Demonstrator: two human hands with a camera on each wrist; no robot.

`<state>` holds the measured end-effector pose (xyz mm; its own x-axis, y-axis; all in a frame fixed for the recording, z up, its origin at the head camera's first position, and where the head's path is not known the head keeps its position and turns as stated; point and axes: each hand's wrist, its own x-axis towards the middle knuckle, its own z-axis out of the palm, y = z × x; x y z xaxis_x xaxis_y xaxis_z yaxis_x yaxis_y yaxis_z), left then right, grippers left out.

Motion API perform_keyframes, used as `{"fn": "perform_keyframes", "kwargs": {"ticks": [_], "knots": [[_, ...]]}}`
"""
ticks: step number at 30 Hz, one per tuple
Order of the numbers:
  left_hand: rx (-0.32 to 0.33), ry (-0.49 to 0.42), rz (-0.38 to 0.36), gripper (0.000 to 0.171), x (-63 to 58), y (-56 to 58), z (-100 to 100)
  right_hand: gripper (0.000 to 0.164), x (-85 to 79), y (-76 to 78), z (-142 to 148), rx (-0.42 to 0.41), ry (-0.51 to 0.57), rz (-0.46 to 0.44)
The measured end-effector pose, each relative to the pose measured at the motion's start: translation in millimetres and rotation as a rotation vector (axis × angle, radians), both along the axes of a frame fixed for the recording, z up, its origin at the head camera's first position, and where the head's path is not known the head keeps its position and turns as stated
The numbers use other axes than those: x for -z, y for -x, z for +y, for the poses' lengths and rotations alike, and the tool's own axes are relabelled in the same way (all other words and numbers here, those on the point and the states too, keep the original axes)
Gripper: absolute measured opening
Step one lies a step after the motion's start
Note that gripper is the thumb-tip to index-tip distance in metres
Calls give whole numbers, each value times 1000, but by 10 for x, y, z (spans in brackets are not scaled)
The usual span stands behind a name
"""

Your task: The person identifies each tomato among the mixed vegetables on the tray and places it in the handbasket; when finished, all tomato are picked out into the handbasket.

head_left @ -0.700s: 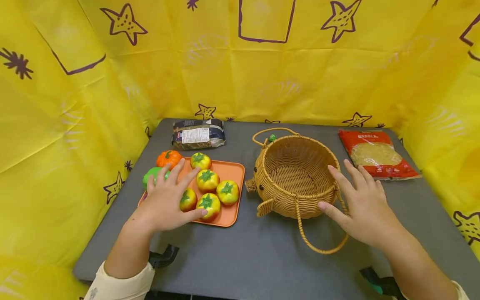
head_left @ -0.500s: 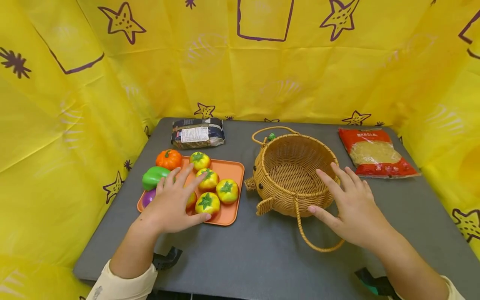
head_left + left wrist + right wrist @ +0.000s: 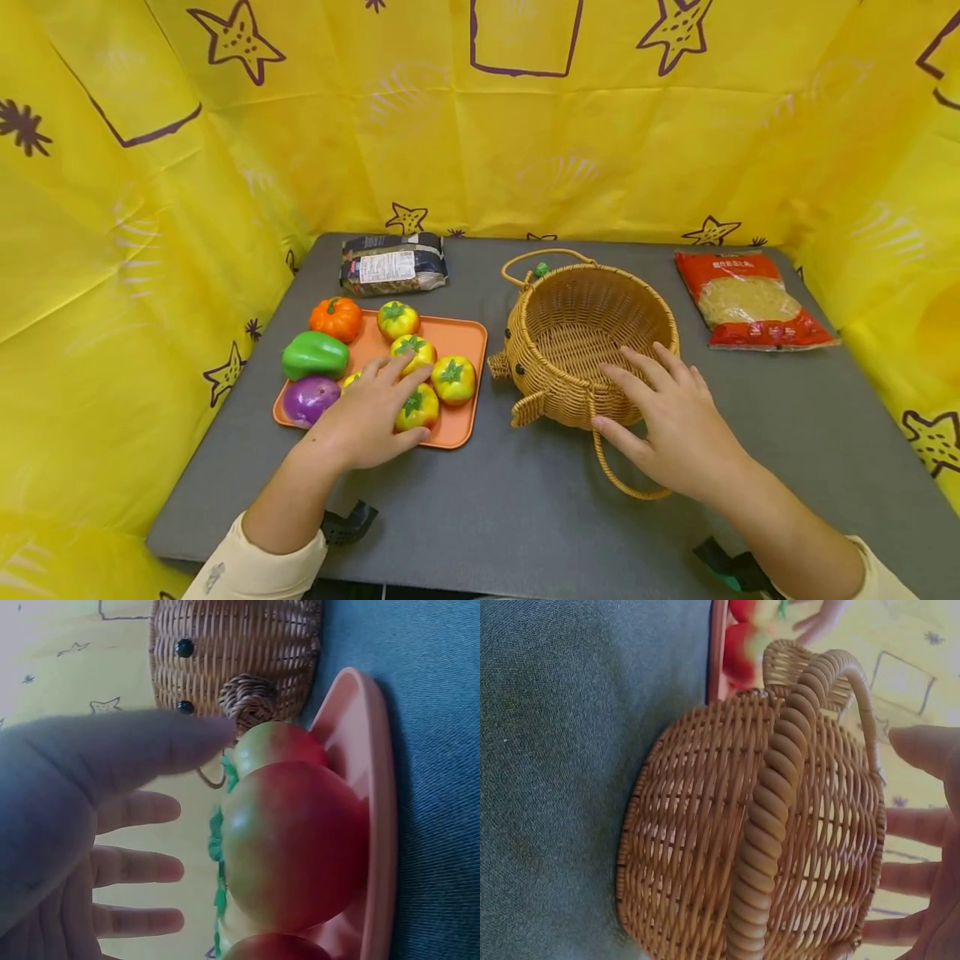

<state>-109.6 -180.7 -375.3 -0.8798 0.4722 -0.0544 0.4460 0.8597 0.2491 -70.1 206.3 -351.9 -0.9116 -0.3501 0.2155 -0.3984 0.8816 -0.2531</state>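
The basket [image 3: 555,398] is tan, the tray [image 3: 461,335] orange, the cloth [image 3: 495,150] star-patterned yellow.

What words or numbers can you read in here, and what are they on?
I can't read any words or numbers clearly enough to quote.
Red plastic packet: white characters near its top and little marks below, too blurred.
Dark plastic packet: print on its white label, too small.
Cream left sleeve: a grey mark; can't tell if it's writing.
Yellow cloth: starfish and other drawings, no readable words.

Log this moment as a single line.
Left hand: over fruit on tray; right hand: over basket; held: nothing; bags: far side of table
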Motion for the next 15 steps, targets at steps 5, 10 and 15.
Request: {"fn": "perform_keyframes", "kwargs": {"ticks": [5, 10, 15], "knots": [[18, -1, 10, 68, 34, -4, 19, 53, 11, 10, -43, -39, -2, 80], [40, 15, 27, 57, 57, 6, 37, 51, 19, 45, -49, -123, -10, 218], [56, 22, 8, 53, 57, 16, 63, 51, 9, 57, -46, -163, -16, 267]]}}
